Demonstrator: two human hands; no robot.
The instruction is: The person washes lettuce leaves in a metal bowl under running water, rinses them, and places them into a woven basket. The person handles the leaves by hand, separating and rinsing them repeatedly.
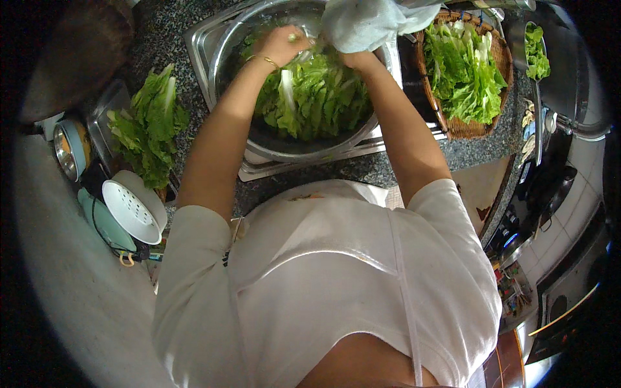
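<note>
Green leafy lettuce (320,97) with pale stems lies in water in a large round metal basin (291,155), set over a steel sink (252,169). My left hand (284,46), a gold-coloured bangle at its wrist, is curled over the far left part of the basin. A pale stem end shows at its knuckles, and the hand appears closed on lettuce. Reaching in from the right, my right hand (358,59) is mostly hidden behind a pale cloth (359,24) that hangs over the basin. Its fingers and anything in them are out of sight.
On the right stands a wicker basket (468,130) of lettuce leaves (461,72); a long-handled vessel (537,116) holds more greens. Left are more lettuce (150,121), a metal tray (109,104), a white perforated basket (131,208) and a steel bowl (67,150). A dark wok (558,191) sits far right.
</note>
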